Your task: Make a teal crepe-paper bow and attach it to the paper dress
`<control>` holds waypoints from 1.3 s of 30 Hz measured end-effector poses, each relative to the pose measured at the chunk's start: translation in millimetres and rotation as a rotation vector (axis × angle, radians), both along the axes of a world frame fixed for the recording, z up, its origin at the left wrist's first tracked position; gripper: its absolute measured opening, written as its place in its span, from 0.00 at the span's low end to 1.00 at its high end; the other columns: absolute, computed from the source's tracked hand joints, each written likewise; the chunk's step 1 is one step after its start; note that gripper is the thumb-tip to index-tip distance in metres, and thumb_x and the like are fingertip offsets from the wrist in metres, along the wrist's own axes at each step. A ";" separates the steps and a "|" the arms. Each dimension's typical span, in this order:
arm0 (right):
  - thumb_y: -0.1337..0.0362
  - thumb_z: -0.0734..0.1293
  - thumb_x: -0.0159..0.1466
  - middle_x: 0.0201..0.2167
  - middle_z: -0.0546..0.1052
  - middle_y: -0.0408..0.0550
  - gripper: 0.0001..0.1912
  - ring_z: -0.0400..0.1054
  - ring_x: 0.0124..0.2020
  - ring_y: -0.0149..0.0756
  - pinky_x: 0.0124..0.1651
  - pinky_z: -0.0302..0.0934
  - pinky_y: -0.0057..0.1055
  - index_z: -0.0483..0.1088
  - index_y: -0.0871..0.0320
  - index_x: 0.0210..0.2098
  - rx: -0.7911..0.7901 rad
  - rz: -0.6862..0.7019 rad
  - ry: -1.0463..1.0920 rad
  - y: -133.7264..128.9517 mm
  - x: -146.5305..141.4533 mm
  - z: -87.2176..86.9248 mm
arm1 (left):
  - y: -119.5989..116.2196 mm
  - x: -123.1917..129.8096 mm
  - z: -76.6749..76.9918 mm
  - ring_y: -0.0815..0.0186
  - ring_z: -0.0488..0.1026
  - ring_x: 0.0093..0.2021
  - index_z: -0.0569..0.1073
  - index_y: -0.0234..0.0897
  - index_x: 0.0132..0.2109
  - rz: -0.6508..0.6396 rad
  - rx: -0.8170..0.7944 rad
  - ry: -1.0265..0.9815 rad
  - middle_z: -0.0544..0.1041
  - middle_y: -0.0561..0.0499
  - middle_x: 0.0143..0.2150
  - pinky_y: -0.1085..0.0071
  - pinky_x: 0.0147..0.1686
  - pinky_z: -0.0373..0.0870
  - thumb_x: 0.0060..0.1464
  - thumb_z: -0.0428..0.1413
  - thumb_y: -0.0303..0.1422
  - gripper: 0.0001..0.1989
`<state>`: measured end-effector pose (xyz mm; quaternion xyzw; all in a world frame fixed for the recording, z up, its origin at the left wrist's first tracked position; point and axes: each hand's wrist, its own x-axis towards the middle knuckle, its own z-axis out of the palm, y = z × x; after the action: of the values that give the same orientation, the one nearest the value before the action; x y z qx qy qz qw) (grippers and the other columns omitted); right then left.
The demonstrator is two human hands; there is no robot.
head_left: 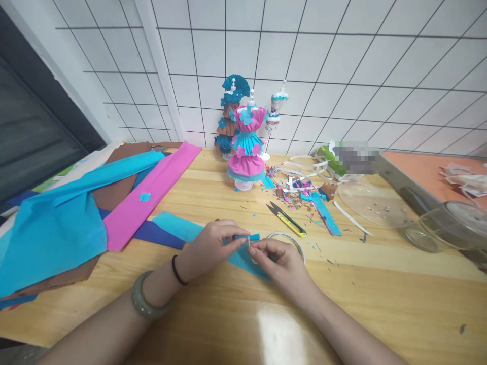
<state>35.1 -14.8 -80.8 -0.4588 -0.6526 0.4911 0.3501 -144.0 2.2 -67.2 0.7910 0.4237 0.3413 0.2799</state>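
My left hand (217, 246) pinches a small folded piece of blue paper (254, 236) between thumb and fingers. Close beside it, my right hand (279, 261) has its thumb and fingers closed on a thin white strip (248, 241) that touches the blue piece. Beneath both hands lies a long light-blue paper strip (247, 261), partly hidden by them. Part of a round roll (299, 245) shows behind my right hand. Yellow-and-black thread snips (287, 220) rest on the table beyond the hands.
Small dress forms in pink and blue paper (247, 165) stand near the tiled wall. Colored paper sheets (57, 238) cover the table's left side. Scraps and white strips (300, 187) lie at the back right, near a clear plastic container (452, 225).
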 end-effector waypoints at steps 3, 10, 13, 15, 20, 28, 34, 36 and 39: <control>0.53 0.64 0.57 0.18 0.64 0.41 0.15 0.55 0.20 0.27 0.23 0.52 0.24 0.71 0.60 0.26 -0.022 -0.014 0.019 0.1 0.1 0.6 | -0.9 0.2 -1.3 0.68 0.71 0.35 0.74 0.36 0.36 -0.007 0.130 0.064 0.77 0.50 0.33 0.71 0.38 0.65 0.53 0.53 0.28 0.06; 0.51 0.64 0.56 0.18 0.66 0.42 0.17 0.57 0.21 0.28 0.23 0.53 0.25 0.71 0.61 0.26 -0.072 -0.049 0.042 1.0 0.0 0.4 | -0.9 -1.2 -0.8 0.67 0.71 0.34 0.72 0.35 0.35 -0.045 0.328 0.253 0.76 0.50 0.30 0.69 0.35 0.63 0.57 0.47 0.29 0.09; 0.51 0.64 0.56 0.18 0.66 0.42 0.18 0.56 0.20 0.27 0.23 0.52 0.24 0.71 0.61 0.25 -0.084 -0.050 0.053 0.4 -0.7 1.0 | -1.3 -1.2 -0.7 0.67 0.71 0.33 0.72 0.35 0.36 -0.052 0.414 0.329 0.75 0.50 0.29 0.70 0.34 0.63 0.58 0.46 0.29 0.10; 0.51 0.64 0.55 0.18 0.65 0.41 0.18 0.55 0.20 0.27 0.22 0.50 0.24 0.70 0.61 0.25 -0.096 -0.045 0.063 0.1 -1.1 1.5 | -2.0 -0.7 -0.6 0.67 0.71 0.33 0.71 0.35 0.35 -0.038 0.463 0.367 0.74 0.50 0.28 0.70 0.34 0.63 0.58 0.45 0.29 0.10; 0.51 0.64 0.56 0.17 0.61 0.40 0.17 0.52 0.20 0.26 0.22 0.48 0.24 0.68 0.61 0.24 -0.113 -0.033 0.075 -0.2 -0.8 3.9 | -3.2 0.0 -0.2 0.66 0.69 0.32 0.70 0.35 0.35 -0.020 0.498 0.424 0.71 0.50 0.26 0.70 0.33 0.63 0.58 0.44 0.28 0.10; 0.53 0.63 0.56 0.16 0.59 0.39 0.16 0.50 0.19 0.26 0.21 0.46 0.24 0.66 0.60 0.22 -0.107 -0.033 0.058 -0.3 -0.7 6.0 | -3.8 -2.1 0.4 0.68 0.66 0.30 0.67 0.34 0.41 -0.155 0.556 0.459 0.73 0.50 0.30 0.69 0.32 0.62 0.57 0.45 0.25 0.08; 0.54 0.63 0.56 0.16 0.59 0.39 0.16 0.49 0.19 0.25 0.21 0.45 0.24 0.66 0.61 0.22 -0.126 -0.033 0.068 -0.3 -1.0 6.1 | -3.1 -1.5 -1.9 0.68 0.68 0.32 0.67 0.33 0.40 -0.147 0.606 0.428 0.74 0.49 0.31 0.68 0.33 0.64 0.57 0.46 0.24 0.07; 0.54 0.63 0.56 0.17 0.59 0.39 0.16 0.50 0.19 0.25 0.21 0.46 0.24 0.66 0.61 0.22 -0.132 -0.033 0.076 -0.3 -0.9 5.6 | -2.8 -1.3 -3.4 0.68 0.69 0.32 0.67 0.32 0.39 -0.140 0.613 0.419 0.74 0.49 0.31 0.68 0.34 0.65 0.56 0.46 0.23 0.07; 0.55 0.63 0.57 0.17 0.59 0.39 0.16 0.49 0.19 0.25 0.22 0.46 0.24 0.66 0.61 0.22 -0.131 -0.039 0.080 -0.1 -0.7 4.2 | -2.4 -1.2 -5.5 0.67 0.70 0.33 0.67 0.32 0.40 -0.139 0.625 0.400 0.75 0.49 0.32 0.67 0.34 0.65 0.56 0.47 0.22 0.07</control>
<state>34.4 -14.8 -76.6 -0.4734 -0.5954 0.5439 0.3543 -145.2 -0.2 -72.7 0.9161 0.2906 0.2732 -0.0406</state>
